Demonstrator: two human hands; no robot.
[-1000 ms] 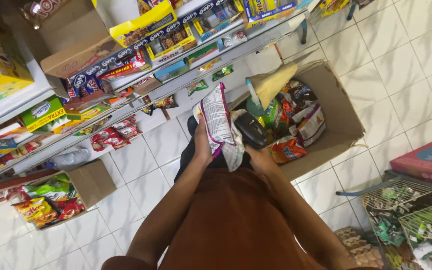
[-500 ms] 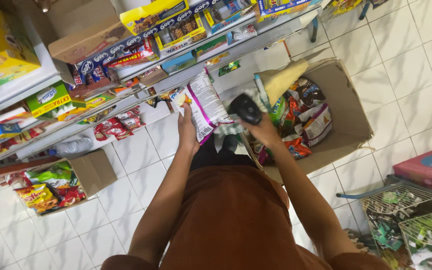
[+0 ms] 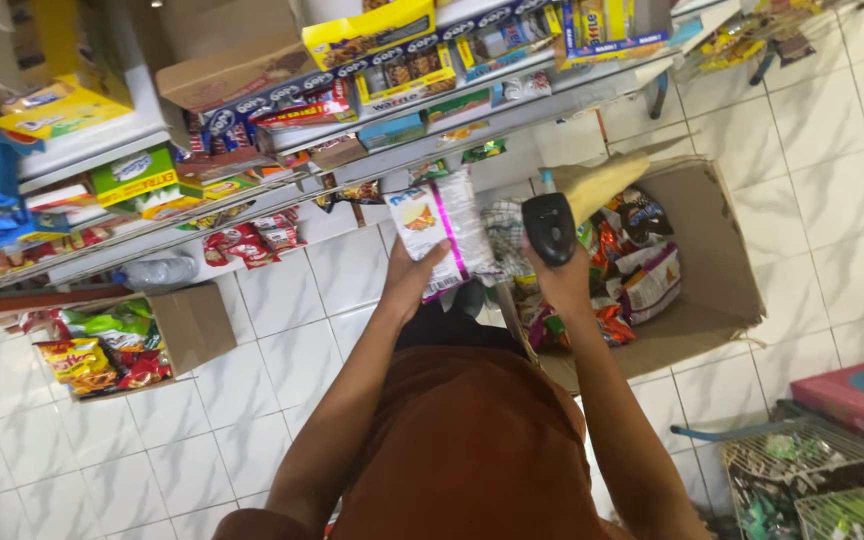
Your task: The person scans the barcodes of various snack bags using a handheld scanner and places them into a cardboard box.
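Your left hand (image 3: 410, 282) is gripping a white snack packet (image 3: 439, 232); your right hand (image 3: 564, 283) is clasping a black scanner (image 3: 550, 226). At 3 o'clock, an open cardboard box (image 3: 722, 260) is holding snack bags (image 3: 642, 270).

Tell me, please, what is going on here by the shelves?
A person stands on a white tiled floor facing stocked shelves. Their left hand holds up a white snack packet, and their right hand holds a black handheld scanner beside it. An open cardboard box holding more snack bags sits on the floor to the right.
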